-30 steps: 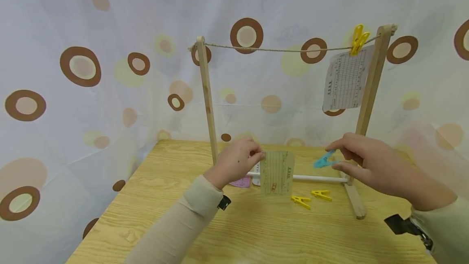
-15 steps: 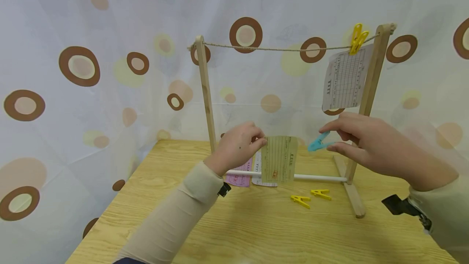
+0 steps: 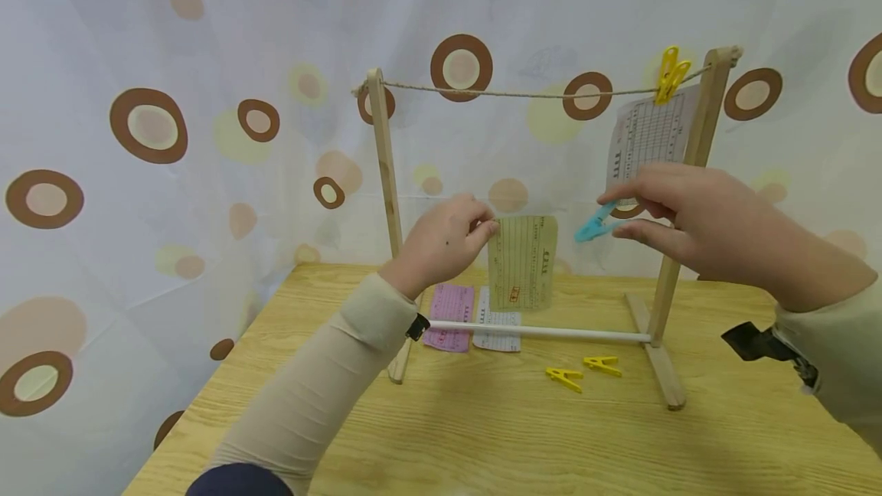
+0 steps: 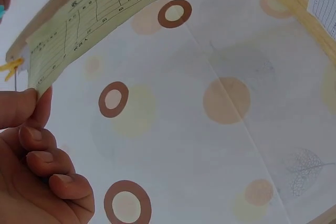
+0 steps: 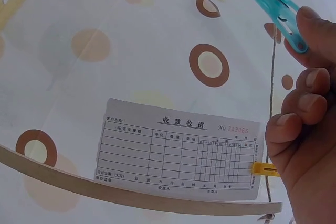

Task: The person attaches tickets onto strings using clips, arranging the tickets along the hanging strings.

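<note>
My left hand (image 3: 444,245) pinches a yellow-green paper receipt (image 3: 521,265) by its upper left corner, and the slip hangs below the rope (image 3: 510,93). In the left wrist view, thumb and forefinger meet on the corner of the slip. To the right, my right hand (image 3: 710,232) holds a light blue clothespin (image 3: 592,227) by its handles, the tip pointing left toward the slip. A white receipt (image 5: 178,153) hangs from the rope at the right post, held by a yellow clothespin (image 3: 671,76); my right hand overlaps its lower part in the head view.
A wooden frame's left post (image 3: 386,167) and right post (image 3: 699,128) carry the rope. A white rod (image 3: 592,334) joins them low down. Pink (image 3: 451,308) and white (image 3: 498,340) slips lie on the table, near two yellow clothespins (image 3: 565,378). A dotted curtain (image 3: 207,213) stands behind.
Both hands have risen toward the rope, lifting the yellow-green receipt and the blue clothespin. The pink and white slips on the table now show more fully.
</note>
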Action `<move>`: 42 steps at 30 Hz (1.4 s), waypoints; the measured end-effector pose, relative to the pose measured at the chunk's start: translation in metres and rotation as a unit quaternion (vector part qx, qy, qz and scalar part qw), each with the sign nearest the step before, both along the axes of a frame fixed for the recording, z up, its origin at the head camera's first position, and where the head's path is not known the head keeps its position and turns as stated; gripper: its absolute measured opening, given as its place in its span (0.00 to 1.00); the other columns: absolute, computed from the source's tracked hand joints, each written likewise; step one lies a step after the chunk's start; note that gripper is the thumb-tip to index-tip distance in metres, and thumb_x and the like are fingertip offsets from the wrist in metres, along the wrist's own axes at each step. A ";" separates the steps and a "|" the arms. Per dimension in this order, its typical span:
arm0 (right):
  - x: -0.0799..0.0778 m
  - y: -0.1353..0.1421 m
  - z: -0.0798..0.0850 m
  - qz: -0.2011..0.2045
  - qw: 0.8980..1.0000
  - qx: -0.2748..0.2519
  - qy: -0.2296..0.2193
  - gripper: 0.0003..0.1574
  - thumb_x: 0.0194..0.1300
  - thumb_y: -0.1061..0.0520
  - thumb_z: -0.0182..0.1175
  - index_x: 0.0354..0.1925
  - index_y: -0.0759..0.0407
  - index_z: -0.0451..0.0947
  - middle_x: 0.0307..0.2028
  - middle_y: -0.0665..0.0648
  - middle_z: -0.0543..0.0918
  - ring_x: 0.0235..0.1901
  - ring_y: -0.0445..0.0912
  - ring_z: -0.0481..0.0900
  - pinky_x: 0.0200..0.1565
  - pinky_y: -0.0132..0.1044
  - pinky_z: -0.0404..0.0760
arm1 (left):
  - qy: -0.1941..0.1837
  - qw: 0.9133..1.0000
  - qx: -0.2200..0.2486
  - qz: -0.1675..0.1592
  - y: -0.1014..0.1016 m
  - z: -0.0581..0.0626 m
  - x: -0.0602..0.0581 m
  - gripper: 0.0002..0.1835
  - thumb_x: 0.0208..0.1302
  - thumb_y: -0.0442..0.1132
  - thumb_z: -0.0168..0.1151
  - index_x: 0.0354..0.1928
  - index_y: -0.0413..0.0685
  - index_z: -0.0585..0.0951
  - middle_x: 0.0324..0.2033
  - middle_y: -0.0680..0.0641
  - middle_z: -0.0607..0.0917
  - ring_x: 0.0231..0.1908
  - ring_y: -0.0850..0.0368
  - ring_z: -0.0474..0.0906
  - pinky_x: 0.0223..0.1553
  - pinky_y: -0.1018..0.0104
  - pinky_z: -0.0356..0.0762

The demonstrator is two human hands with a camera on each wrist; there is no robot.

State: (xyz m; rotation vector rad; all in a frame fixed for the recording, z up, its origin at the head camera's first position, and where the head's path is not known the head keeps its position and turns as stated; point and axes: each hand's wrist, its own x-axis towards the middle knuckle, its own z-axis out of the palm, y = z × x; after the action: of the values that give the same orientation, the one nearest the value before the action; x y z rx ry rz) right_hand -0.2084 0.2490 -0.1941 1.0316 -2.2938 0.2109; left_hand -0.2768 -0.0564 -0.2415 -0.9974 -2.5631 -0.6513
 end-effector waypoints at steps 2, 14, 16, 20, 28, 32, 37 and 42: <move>0.000 -0.001 0.005 -0.001 1.000 0.006 0.008 0.31 0.51 0.63 0.78 0.54 0.51 0.83 0.27 0.41 0.65 0.25 0.37 0.60 0.26 0.32 0.62 | 0.004 1.000 -0.001 0.003 0.000 0.004 -0.001 0.11 0.78 0.43 0.55 0.41 0.49 0.84 0.33 0.52 0.77 0.31 0.56 0.69 0.33 0.64 0.68; -0.001 -0.004 0.030 -0.029 0.998 0.028 0.052 0.25 0.53 0.64 0.77 0.51 0.54 0.84 0.24 0.44 0.64 0.23 0.39 0.60 0.26 0.34 0.62 | 0.047 0.999 -0.013 0.020 0.003 0.024 -0.007 0.10 0.77 0.41 0.56 0.42 0.49 0.85 0.33 0.52 0.78 0.31 0.58 0.71 0.33 0.65 0.70; -0.002 -0.004 0.036 -0.032 0.997 0.029 0.066 0.25 0.52 0.64 0.77 0.50 0.54 0.84 0.24 0.44 0.66 0.23 0.39 0.60 0.26 0.33 0.62 | 0.050 0.998 -0.017 0.022 0.005 0.028 -0.008 0.10 0.77 0.42 0.56 0.42 0.49 0.85 0.33 0.52 0.77 0.31 0.58 0.71 0.34 0.64 0.70; -0.005 -0.004 0.048 -0.017 0.995 0.030 0.092 0.23 0.50 0.64 0.78 0.46 0.55 0.84 0.27 0.47 0.76 0.23 0.39 0.63 0.26 0.28 0.63 | 0.046 0.999 -0.016 0.024 0.008 0.034 -0.008 0.10 0.78 0.42 0.55 0.43 0.49 0.84 0.34 0.52 0.77 0.33 0.57 0.70 0.35 0.64 0.70; -0.011 -0.006 0.072 -0.040 0.995 0.025 0.088 0.13 0.58 0.65 0.73 0.43 0.59 0.84 0.33 0.56 0.85 0.24 0.44 0.74 0.27 0.32 0.68 | 0.043 0.999 -0.009 0.026 0.016 0.041 -0.011 0.11 0.79 0.43 0.54 0.45 0.49 0.84 0.36 0.52 0.77 0.34 0.58 0.70 0.37 0.64 0.71; -0.018 -0.007 0.083 -0.047 0.995 0.020 0.085 0.08 0.62 0.65 0.71 0.40 0.59 0.84 0.34 0.58 0.87 0.25 0.46 0.77 0.27 0.31 0.66 | 0.047 0.998 -0.006 0.032 0.023 0.045 -0.015 0.11 0.78 0.44 0.54 0.44 0.49 0.84 0.36 0.52 0.76 0.34 0.58 0.70 0.37 0.65 0.70; -0.028 -0.008 0.095 -0.069 0.995 0.019 0.072 0.03 0.66 0.63 0.68 0.39 0.59 0.85 0.33 0.58 0.86 0.24 0.45 0.73 0.25 0.31 0.63 | 0.048 0.998 0.000 0.046 0.032 0.052 -0.019 0.11 0.78 0.45 0.55 0.44 0.50 0.85 0.36 0.53 0.76 0.35 0.58 0.71 0.37 0.66 0.70; -0.034 -0.008 0.103 -0.097 0.994 0.016 0.052 0.04 0.70 0.61 0.64 0.40 0.61 0.84 0.34 0.60 0.86 0.23 0.47 0.71 0.24 0.35 0.63 | 0.049 0.997 -0.002 0.057 0.042 0.059 -0.022 0.12 0.78 0.47 0.54 0.42 0.52 0.84 0.36 0.53 0.76 0.35 0.59 0.70 0.37 0.67 0.69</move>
State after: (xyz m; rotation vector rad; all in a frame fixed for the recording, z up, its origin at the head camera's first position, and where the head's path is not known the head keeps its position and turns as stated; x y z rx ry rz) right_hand -0.2424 0.2412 -0.0914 0.8079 -2.2906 0.0391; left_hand -0.2992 -0.0148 -0.1822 -0.8553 -2.5148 -0.5534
